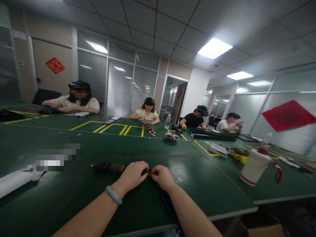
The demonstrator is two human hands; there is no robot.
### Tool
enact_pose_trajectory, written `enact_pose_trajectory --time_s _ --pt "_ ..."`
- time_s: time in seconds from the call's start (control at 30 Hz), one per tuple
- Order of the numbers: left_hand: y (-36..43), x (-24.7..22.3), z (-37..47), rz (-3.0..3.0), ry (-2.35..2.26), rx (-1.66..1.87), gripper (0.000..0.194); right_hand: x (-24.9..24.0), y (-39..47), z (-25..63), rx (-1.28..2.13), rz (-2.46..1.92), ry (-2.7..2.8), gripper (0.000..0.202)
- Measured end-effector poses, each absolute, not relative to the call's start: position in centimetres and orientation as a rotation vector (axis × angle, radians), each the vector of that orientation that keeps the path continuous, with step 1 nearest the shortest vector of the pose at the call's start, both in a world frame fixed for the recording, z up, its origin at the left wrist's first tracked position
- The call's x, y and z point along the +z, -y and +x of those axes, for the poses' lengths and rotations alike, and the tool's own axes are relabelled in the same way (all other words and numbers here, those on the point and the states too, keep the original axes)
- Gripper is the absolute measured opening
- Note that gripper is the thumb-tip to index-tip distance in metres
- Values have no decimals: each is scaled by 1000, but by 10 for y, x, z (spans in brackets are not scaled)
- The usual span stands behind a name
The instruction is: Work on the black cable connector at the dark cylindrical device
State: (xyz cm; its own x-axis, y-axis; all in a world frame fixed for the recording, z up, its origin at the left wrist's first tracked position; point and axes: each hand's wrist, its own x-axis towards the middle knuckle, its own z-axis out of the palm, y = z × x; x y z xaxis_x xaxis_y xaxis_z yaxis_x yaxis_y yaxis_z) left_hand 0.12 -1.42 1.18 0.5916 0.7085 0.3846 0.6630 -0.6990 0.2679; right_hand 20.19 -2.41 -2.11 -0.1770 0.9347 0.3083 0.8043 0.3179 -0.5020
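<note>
My left hand (134, 172), with a pale green bangle on its wrist, is closed in a pinch over the green table (81, 210). My right hand (163, 177) meets it fingertip to fingertip, closed on the same small dark piece (149, 171); the fingers hide most of it. From below the right hand, a black cable (165, 202) runs down toward the table's near edge. A long dark tool-like thing (108, 167), with a brownish middle and a narrow tip, lies just left of my left hand. Whether it joins the piece in my fingers is hidden.
A white cup with a red lid (255, 166) stands at the right. Ahead are a metal bowl (172, 137) of small dark parts, a water bottle (167, 121) and a bundle of wires (149, 128). A white object (17, 181) lies left. Several people sit across the table.
</note>
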Motion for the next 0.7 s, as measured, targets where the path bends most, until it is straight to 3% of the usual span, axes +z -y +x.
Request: enact_pose_trajectory --time_s 0.7 --pt "9 9 2 2801 -1153 613 13 -18 27 203 348 -1489 2013 7"
